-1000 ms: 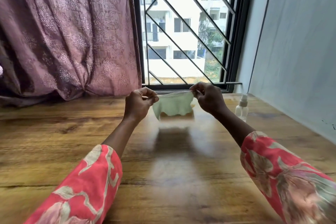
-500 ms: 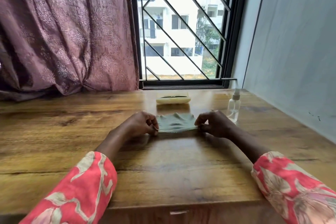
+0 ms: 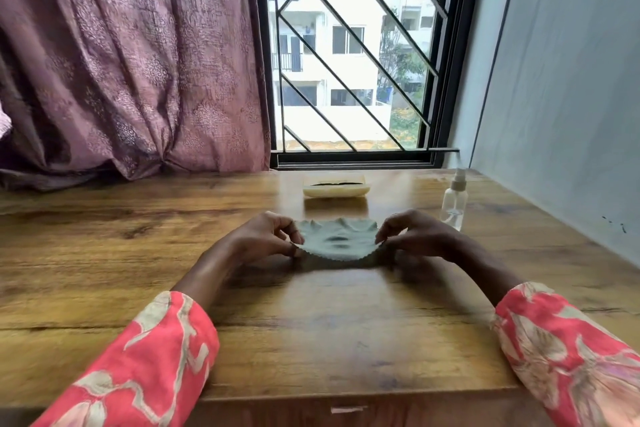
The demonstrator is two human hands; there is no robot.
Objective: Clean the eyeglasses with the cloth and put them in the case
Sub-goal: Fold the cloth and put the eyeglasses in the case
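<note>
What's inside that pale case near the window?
The case lies open on the table, and something dark shows inside, probably the eyeglasses. Its front wall hides the rest, so I can't be sure.

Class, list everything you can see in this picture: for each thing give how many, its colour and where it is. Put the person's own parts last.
cloth: one, pale grey-green, on the table between the two hands, near corners pinched.
case: one, cream, open with something dark inside, on the far part of the table beyond the cloth.
spray bottle: one, clear with a pale top, upright on the table to the right of the case.
table: one, brown wood, fills the lower picture.
curtain: one, dusky purple, patterned, upper left.
window: one, black frame and diagonal bars, centre back.
wall: one, pale grey, right.
sleeves: two, coral with a pale print, bottom corners.
left hand: pinches the cloth's left corner.
right hand: pinches its right corner.
</note>
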